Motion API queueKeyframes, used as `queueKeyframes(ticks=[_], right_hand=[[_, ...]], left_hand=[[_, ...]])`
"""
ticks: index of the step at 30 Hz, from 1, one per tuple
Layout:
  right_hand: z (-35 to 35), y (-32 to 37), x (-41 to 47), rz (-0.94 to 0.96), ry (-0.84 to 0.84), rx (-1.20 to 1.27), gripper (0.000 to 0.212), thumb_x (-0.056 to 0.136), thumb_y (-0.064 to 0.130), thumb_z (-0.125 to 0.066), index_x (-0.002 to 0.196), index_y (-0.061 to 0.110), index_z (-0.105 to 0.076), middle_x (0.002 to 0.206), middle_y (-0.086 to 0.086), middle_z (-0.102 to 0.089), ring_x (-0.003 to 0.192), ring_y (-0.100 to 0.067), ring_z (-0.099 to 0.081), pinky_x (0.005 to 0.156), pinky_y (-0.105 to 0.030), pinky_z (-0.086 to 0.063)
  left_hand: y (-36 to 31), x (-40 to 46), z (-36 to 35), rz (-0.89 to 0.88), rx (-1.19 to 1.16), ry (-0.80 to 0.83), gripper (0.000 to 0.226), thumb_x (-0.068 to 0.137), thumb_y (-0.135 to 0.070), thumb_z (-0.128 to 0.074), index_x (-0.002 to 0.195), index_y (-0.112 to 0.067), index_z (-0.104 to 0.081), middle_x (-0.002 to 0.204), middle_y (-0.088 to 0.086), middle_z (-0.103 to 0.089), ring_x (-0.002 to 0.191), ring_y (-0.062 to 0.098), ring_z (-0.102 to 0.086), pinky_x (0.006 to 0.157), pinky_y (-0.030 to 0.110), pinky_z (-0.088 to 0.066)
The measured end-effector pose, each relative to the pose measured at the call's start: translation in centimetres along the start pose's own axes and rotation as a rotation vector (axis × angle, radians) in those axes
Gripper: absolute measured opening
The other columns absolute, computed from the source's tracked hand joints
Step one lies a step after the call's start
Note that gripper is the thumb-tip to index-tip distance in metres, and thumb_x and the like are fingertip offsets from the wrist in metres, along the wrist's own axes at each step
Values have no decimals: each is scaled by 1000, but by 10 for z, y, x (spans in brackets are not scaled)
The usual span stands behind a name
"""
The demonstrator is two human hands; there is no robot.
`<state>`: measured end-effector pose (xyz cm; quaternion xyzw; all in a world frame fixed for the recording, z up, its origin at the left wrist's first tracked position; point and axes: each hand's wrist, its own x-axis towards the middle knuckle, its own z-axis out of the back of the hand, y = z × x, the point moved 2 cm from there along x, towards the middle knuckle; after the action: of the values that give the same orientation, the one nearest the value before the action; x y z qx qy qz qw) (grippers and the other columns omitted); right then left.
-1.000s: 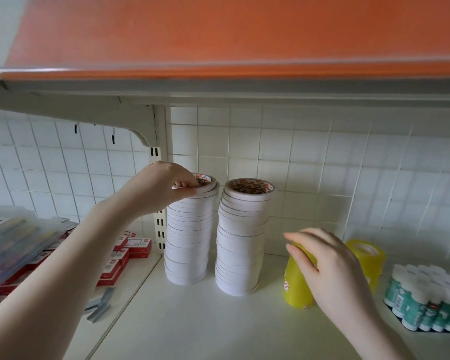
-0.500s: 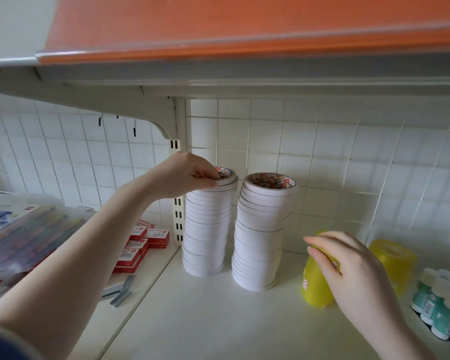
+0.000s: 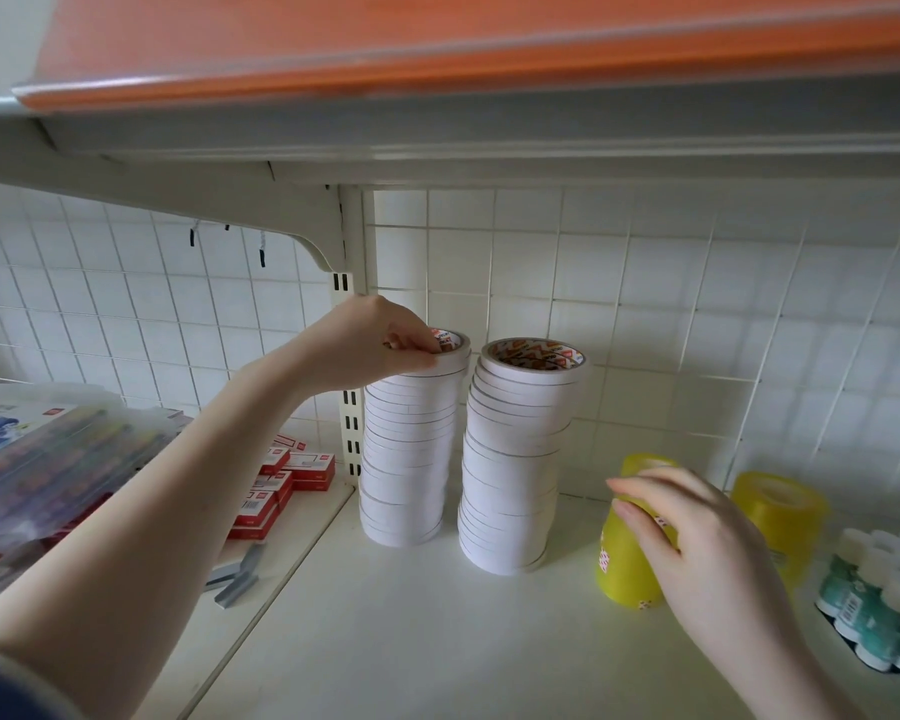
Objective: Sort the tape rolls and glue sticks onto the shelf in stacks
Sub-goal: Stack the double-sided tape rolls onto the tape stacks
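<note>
My left hand is up at the top of the left stack of white tape rolls, fingers curled round the topmost roll and pinching its rim; that roll sits on the stack. Just right of it stands the second white stack, close beside but not touching that I can see, its top roll showing an orange-patterned core. Both stacks are at the far side of the white shelf, against the tiled back wall. My right hand is wrapped over a yellow tape stack standing on the shelf to the right, fingers curved across its upper part, gripping it. Another yellow stack stands farther right, behind that hand. At the right edge, glue sticks with white caps stand packed together. Left of the divider lie red boxes and staple strips.
</note>
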<state>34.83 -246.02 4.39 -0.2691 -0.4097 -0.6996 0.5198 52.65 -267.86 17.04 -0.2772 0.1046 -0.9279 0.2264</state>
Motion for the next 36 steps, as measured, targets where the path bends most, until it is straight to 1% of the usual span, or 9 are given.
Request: queueKeyframes(ticks=[5,8,12,16,19,25,29,33,36], right_hand=[[2,-2,-3,-18,29,4,19,79,22,-58,89,17,-73,90,5,-65,78,-20,-62,68,-20,-37],[5,-3,-3,-26,23,14,19,78,22,-58,89,18,-73,90,5,-65,81,-11,-56,68,-18,-36],[12,-6,-6,-11,19,29,19,78,21,-59,90,15,-73,89,4,-65,83,-10,-54,69,-19,-37],[20,-14,-12,-28,21,46,29,84,34,-51,91,15,-71,90,4,-64,83,-21,-61,72,-27,-40],[30,-18,-21,-24,7,-11,37,84,38,-44,92,14,-71,90,0,-65,81,-23,-62,70,-26,-39],[56,-21,-56,-82,-29,-206,37,82,35,-47,97,9,-70,89,-8,-66,78,-33,-63,67,-37,-44],[85,-17,-89,-142,-59,-357,28,75,22,-59,95,4,-69,85,-14,-65,75,-38,-63,64,-41,-50],[124,-17,-129,-263,-87,-524,22,76,12,-73,95,0,-69,86,-19,-66,73,-39,-63,64,-45,-52],[159,-23,-156,-295,-91,-622,25,76,17,-63,95,1,-69,87,-18,-66,75,-38,-63,66,-44,-52]], left_hand=[[0,1,1,12,9,28,17,82,-21,-68,98,-23,-73,89,-10,-68,81,-5,-58,71,4,-42],[-1,1,2,31,36,54,18,84,-19,-67,100,-22,-72,93,-7,-68,81,-1,-57,69,3,-40],[-6,-3,3,30,47,34,22,84,-17,-66,103,-26,-71,94,-9,-68,81,-3,-57,68,0,-38],[-14,-21,2,-12,106,-110,29,84,-17,-65,112,-24,-66,100,-11,-63,91,7,-57,81,18,-42],[-21,-47,-5,-80,218,-279,33,84,-18,-66,117,-17,-63,110,-4,-63,100,18,-56,86,28,-43],[-39,-117,-41,91,219,-446,38,84,-30,-62,118,-12,-62,123,6,-60,113,26,-51,92,36,-41],[-66,-147,-76,54,137,-384,47,82,-41,-48,114,-10,-64,116,8,-63,107,22,-50,90,28,-36],[-103,-160,-113,-24,50,-243,51,81,-45,-43,114,-12,-64,117,7,-63,110,22,-51,88,33,-47],[-137,-162,-135,-96,1,-180,52,82,-46,-43,114,-10,-63,116,9,-62,109,28,-54,91,33,-43]])
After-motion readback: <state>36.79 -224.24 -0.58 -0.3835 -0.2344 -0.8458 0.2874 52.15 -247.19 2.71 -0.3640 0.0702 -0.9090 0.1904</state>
